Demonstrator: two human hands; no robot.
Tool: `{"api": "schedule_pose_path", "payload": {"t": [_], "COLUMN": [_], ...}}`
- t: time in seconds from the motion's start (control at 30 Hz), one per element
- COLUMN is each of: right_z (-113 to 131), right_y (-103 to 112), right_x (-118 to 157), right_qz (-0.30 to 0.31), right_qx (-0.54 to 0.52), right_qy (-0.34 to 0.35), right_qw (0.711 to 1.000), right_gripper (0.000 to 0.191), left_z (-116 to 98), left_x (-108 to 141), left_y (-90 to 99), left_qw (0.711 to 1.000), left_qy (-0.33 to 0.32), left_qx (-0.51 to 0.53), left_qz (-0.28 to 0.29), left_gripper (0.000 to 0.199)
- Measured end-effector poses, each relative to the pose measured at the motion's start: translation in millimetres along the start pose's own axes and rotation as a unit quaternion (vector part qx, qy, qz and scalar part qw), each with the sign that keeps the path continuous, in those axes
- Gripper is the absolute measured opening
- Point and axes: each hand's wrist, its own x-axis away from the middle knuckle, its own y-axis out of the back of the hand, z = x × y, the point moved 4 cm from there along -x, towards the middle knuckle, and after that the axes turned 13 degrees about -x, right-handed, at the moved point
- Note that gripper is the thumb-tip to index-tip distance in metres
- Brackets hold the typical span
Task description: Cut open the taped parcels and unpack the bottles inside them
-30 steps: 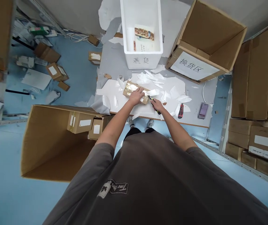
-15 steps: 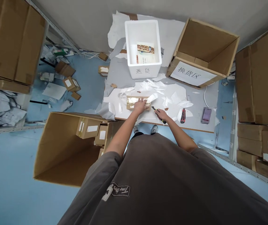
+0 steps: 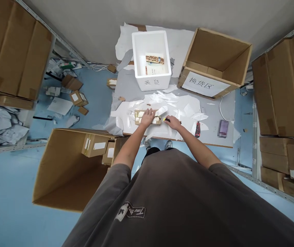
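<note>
So the box (image 3: 138, 117) is sitting just about mid-frame, long side running left to right, and the left hand (image 3: 147, 117) is the nearer one, resting right on top with its fingers spread. The right hand (image 3: 173, 122) is hanging just off the box's right end, fingers wrapped round a knife (image 3: 167, 119) that's pointing left, roughly along that long axis; can't tell if the tip's touching.

The left hand (image 3: 147, 117) rests with spread fingers on a small taped box (image 3: 138, 117) upon the bench (image 3: 212, 113). The right hand (image 3: 173, 122) holds a cutter knife (image 3: 167, 120), which points toward this box's right end. Beyond white scraps (image 3: 164, 97) stand a foam box (image 3: 152, 86) and an open carton (image 3: 219, 51).
</note>
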Motion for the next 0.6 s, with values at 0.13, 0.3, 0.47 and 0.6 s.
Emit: {"api": "schedule_pose_path", "payload": {"t": [0.13,0.3,0.47,0.6], "right_z": [5,0,0,5], "right_y": [4,14,14,12], "right_x": [-11,-18,-25,-29], "right_qz": [0.008,0.019,0.025,0.031], "right_qx": [0.048,0.113,0.134,0.144], "right_qy": [0.039,0.065,0.085,0.088], "right_qw": [0.998,0.991,0.987,0.985], "right_gripper": [0.040,0.036,0.037,0.038], "left_z": [3,1,3,5], "left_x": [7,10,9,10], "left_y": [-15.6,-32.2,-40.7,-42.7], "left_qw": [0.998,0.990,0.986,0.982], "left_qy": [0.008,0.033,0.031,0.026], "left_qx": [0.031,0.059,0.078,0.088], "left_qz": [-0.062,-0.121,-0.144,-0.165], "left_gripper": [0.053,0.049,0.049,0.047]}}
